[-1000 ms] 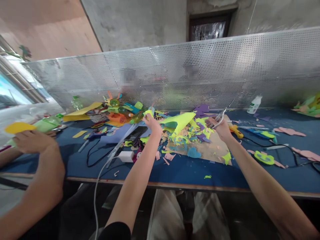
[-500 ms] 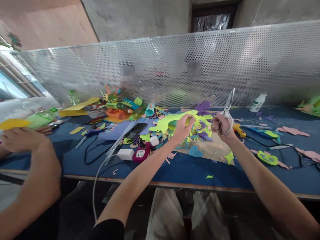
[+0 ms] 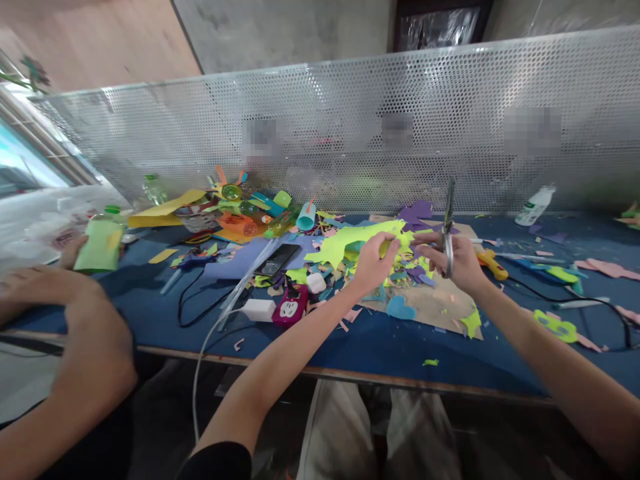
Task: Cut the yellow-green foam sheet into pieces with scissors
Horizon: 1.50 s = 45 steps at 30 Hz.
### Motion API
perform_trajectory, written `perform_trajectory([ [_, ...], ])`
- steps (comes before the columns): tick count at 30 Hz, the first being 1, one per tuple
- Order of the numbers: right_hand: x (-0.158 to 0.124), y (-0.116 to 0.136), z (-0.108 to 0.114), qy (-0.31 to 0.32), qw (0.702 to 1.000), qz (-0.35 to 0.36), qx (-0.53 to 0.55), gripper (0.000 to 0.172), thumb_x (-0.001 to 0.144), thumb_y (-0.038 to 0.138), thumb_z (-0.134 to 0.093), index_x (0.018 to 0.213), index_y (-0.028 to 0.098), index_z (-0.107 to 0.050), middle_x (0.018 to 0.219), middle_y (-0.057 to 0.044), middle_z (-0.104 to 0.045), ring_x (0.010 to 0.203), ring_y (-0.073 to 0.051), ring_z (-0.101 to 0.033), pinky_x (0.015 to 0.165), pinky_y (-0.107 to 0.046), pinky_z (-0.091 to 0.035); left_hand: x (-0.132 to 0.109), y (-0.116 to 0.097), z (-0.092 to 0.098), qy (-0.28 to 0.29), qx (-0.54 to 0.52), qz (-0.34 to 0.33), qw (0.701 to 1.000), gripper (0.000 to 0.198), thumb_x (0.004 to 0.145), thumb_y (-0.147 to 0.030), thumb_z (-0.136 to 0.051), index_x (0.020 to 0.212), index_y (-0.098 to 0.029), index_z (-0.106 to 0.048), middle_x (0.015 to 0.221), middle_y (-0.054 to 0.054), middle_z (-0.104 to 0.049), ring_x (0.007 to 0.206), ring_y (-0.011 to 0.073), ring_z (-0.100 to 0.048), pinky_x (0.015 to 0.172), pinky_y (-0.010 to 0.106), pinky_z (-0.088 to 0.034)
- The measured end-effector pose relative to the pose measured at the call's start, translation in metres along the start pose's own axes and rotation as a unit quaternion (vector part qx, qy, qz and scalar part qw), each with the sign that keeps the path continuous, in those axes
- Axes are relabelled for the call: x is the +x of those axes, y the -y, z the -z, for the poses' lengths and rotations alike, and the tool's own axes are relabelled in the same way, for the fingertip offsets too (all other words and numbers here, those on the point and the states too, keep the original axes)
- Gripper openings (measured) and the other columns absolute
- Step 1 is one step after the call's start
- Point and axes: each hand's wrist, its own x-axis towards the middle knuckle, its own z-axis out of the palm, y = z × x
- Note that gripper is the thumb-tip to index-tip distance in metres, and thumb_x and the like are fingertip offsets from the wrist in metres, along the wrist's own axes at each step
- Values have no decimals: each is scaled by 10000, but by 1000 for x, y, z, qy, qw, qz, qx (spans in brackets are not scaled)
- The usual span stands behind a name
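My left hand (image 3: 374,264) pinches the right part of a ragged yellow-green paper sheet (image 3: 330,244), held over a heap of cut scraps. My right hand (image 3: 456,261) has a pair of scissors (image 3: 449,230) hooked on it, blades pointing up and away from the paper. Its thumb and forefinger reach left toward the sheet's edge; whether they touch it I cannot tell. Purple paper (image 3: 416,215) lies behind the heap, and a blue paper heart (image 3: 401,307) rests in front on brown cardboard (image 3: 440,312).
A magenta power socket (image 3: 291,307), a white adapter (image 3: 259,310) and a phone (image 3: 278,259) lie left of my forearm. A yellow glue gun (image 3: 493,264) and white bottle (image 3: 535,205) are at right. A co-worker's arm (image 3: 95,320) is far left, near a green-wrapped bottle (image 3: 101,243).
My right hand has turned, swinging the scissors upright and stretching its fingers toward the paper. The co-worker's green bottle now stands upright. The view has shifted slightly.
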Motion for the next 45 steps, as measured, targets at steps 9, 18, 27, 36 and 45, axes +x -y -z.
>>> perform_trajectory([
  [9,-5,-22,-15,-61,997,-20,-35,357,709,469,-769,923,183,-761,516,0,-614,362,-134,-483,353,-259,-337,1,13,-16,47,38,5,998,284,1013,-459,-526,990,-207,-655,1030,82,-722,1011,247,-663,908,389,-508],
  [18,-10,-32,-13,-63,997,-6,-51,248,711,434,-768,769,195,-738,440,23,-552,367,-144,-475,407,-279,-377,-9,24,-17,67,52,-37,996,303,995,-476,-569,1098,-206,-661,1128,85,-722,1114,247,-654,977,392,-508],
  [27,-9,-46,-14,-104,987,-53,108,178,756,405,-746,805,239,-702,350,84,-417,276,-124,-376,376,-301,-433,-17,36,-13,61,-35,65,995,495,993,-502,-551,1398,-219,-547,883,60,-687,575,144,-553,592,306,-477],
  [36,-13,-36,-24,-90,980,-94,152,193,728,397,-771,668,258,-652,374,71,-427,282,-111,-347,375,-307,-409,-17,46,-23,28,-88,137,986,447,858,-450,-738,1207,-201,-613,933,58,-755,803,221,-718,681,317,-530],
  [45,-19,-30,-27,-79,991,-84,66,225,724,436,-754,650,237,-679,424,36,-518,334,-130,-424,348,-280,-312,-21,42,-32,23,-176,145,973,377,857,-364,-738,1179,-188,-650,1006,66,-766,874,219,-749,800,376,-612],
])
